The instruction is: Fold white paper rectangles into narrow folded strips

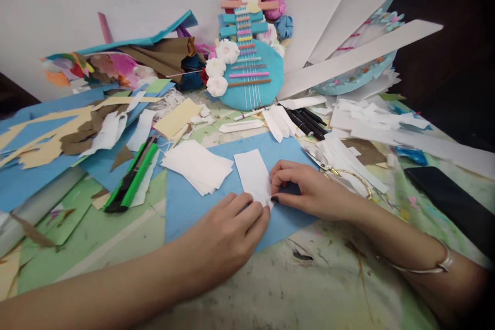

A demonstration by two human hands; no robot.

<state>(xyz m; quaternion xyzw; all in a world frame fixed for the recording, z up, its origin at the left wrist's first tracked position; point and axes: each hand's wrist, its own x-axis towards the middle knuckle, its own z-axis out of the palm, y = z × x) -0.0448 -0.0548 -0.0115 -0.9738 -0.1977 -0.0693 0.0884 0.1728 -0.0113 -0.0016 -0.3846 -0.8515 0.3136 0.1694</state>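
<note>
A white paper rectangle [251,172] lies on a blue sheet [185,219] in front of me. Its near edge is between my two hands. My left hand [237,224] has its fingers curled on the paper's lower edge, fingertips pressed down. At the lower right corner, my right hand [296,185] pinches the paper between thumb and fingers. A loose stack of white paper pieces [197,165] rests just left of it on the same blue sheet. Whether the near edge is folded is hidden by my fingers.
Gold-handled scissors [353,178] lie right of my right hand, near black pens [307,121] and white paper strips. A green cutter [131,178] is at the left. A black phone [452,206] lies far right. A blue paper guitar-like craft [253,75] leans against the wall.
</note>
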